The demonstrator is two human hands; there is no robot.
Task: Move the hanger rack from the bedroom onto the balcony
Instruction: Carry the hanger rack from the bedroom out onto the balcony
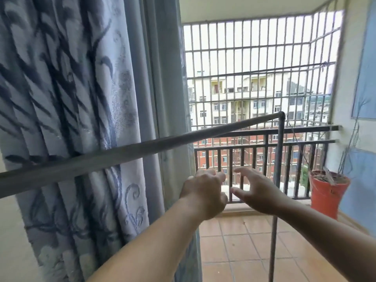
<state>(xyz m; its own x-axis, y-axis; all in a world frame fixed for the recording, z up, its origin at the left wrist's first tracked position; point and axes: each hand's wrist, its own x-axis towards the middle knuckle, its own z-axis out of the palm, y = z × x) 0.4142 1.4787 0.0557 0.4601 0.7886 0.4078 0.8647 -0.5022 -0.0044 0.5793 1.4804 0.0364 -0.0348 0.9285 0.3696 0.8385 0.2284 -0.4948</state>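
On my left a patterned blue curtain [67, 119] fills the frame, with the barred balcony grille [262, 64] and dark railing [260, 147] straight ahead over orange floor tiles [244, 247]. The hanger rack [126, 152] sits across the doorway: its grey top bar runs long from the lower left edge up and away to a far corner joint over the balcony, where one upright drops to the tiles. A red flowerpot [327, 194] stands in the right corner by the railing. My left hand [203, 190] is loosely curled, gripping nothing I can see. My right hand [258, 190] is spread loose, empty, in front of the upright.
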